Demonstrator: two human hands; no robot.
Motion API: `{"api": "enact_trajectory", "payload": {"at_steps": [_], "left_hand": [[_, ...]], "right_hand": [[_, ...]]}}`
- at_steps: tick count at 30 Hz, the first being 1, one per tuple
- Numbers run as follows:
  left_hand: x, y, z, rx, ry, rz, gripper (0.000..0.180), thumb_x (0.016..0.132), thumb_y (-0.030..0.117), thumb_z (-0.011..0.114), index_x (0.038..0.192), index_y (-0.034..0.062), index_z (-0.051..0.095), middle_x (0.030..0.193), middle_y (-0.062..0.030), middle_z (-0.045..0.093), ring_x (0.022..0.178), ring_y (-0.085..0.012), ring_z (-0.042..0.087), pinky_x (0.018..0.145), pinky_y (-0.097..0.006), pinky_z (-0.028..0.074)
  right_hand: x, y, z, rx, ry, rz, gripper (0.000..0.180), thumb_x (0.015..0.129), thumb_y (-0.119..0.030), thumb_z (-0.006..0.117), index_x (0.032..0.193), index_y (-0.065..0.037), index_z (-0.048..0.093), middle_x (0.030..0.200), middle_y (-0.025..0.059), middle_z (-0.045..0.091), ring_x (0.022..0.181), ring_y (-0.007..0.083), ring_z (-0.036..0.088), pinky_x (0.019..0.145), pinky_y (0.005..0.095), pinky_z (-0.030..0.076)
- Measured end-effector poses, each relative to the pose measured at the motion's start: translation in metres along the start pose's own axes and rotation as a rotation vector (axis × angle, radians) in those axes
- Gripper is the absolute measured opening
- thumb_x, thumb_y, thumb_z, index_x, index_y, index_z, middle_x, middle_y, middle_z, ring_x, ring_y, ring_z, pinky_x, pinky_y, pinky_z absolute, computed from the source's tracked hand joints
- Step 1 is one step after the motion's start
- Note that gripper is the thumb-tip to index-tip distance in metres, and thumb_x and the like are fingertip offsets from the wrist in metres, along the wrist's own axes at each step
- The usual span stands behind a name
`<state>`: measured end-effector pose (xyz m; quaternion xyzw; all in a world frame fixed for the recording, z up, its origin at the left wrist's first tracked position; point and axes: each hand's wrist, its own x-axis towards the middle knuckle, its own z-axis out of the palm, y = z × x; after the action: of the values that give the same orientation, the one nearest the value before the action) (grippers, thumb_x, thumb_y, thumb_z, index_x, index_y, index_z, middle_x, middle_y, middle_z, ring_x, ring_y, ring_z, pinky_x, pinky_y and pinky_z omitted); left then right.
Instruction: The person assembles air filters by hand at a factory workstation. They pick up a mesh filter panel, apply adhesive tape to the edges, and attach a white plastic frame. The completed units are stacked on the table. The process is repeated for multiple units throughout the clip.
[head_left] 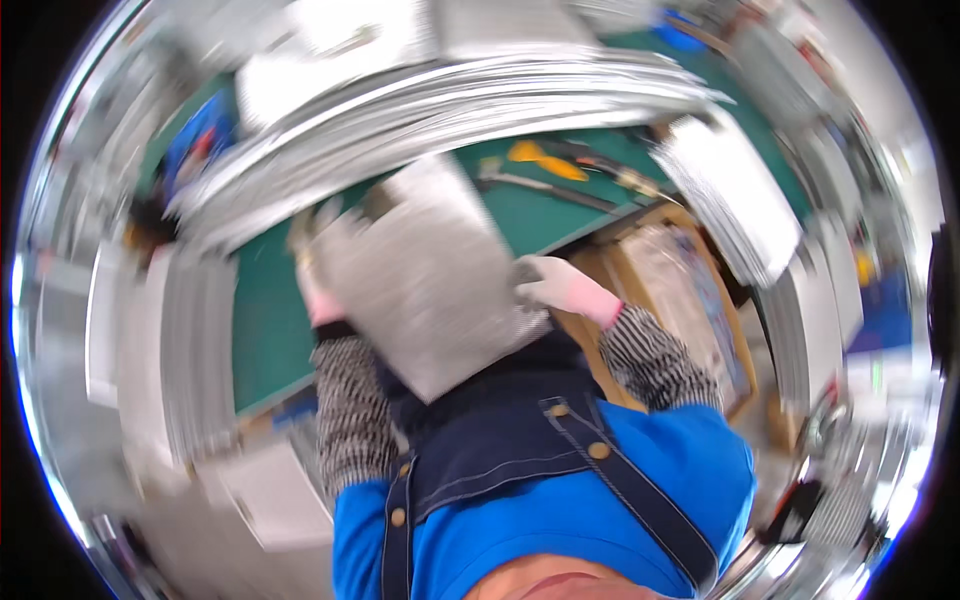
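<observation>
A flat silvery sheet (425, 270) is held tilted in front of my body, over the near edge of a green-topped table (265, 340). At its left edge is my left hand (318, 262), in a pale glove with a pink cuff, closed on the sheet; motion blurs its fingers. My right hand (560, 287), gloved the same way, pinches the right edge with bent fingers. Near the sheet's upper left corner is a dark patch, too blurred to make out. The sheet's lower corner overlaps my dark apron (480, 405).
Long stacked silvery sheets (450, 100) run across the table's far side. Beyond the sheet lie a yellow-handled tool (545, 160) and a dark bar-shaped tool (555, 190). An open cardboard box (740, 345) stands at right, below another stack (735, 195). More panels (195, 350) stand at left.
</observation>
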<state>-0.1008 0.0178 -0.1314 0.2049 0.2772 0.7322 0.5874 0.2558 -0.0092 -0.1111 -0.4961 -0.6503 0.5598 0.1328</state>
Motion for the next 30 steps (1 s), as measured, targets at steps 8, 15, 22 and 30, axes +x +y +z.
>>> {"api": "enact_trajectory", "payload": {"at_steps": [8, 15, 22, 30], "left_hand": [[0.02, -0.008, -0.021, -0.08, -0.229, -0.147, 0.091, 0.083, 0.054, 0.077, 0.148, 0.0019, 0.039, 0.12, -0.0136, 0.05, 0.105, -0.0278, 0.052, 0.096, -0.043, 0.048], [0.016, -0.01, -0.027, -0.006, -0.226, -0.066, 0.081, 0.085, 0.052, 0.076, 0.141, 0.0013, 0.047, 0.122, -0.0126, 0.052, 0.105, -0.0272, 0.052, 0.097, -0.044, 0.048], [0.014, -0.005, -0.028, 0.074, -0.126, -0.037, 0.069, 0.089, 0.05, 0.073, 0.139, 0.0073, 0.053, 0.133, -0.0083, 0.052, 0.104, -0.0276, 0.052, 0.096, -0.046, 0.05], [0.013, -0.007, -0.019, 0.032, -0.184, -0.006, 0.067, 0.091, 0.048, 0.071, 0.14, 0.0077, 0.052, 0.136, -0.0083, 0.051, 0.104, -0.0277, 0.052, 0.095, -0.047, 0.051]], "right_hand": [[-0.107, 0.06, -0.273, -0.829, 1.091, 0.076, 0.045, 0.086, -0.032, 0.072, 0.124, -0.009, 0.067, 0.126, 0.0156, 0.067, 0.119, 0.0307, 0.062, 0.105, 0.0412, 0.046], [-0.137, 0.125, -0.346, -0.935, 0.879, 0.443, 0.103, 0.065, -0.059, 0.083, 0.152, -0.019, 0.045, 0.151, 0.0212, 0.045, 0.139, 0.0388, 0.043, 0.116, 0.0477, 0.036], [-0.145, 0.116, -0.35, -0.989, 0.802, 0.439, 0.101, 0.067, -0.068, 0.079, 0.15, -0.019, 0.048, 0.147, 0.0214, 0.049, 0.138, 0.0379, 0.045, 0.115, 0.0482, 0.037], [-0.186, 0.121, -0.345, -0.78, 1.369, 1.214, 0.091, 0.085, -0.073, 0.059, 0.152, -0.014, 0.04, 0.154, 0.0219, 0.043, 0.139, 0.0376, 0.047, 0.116, 0.0673, 0.021]]}}
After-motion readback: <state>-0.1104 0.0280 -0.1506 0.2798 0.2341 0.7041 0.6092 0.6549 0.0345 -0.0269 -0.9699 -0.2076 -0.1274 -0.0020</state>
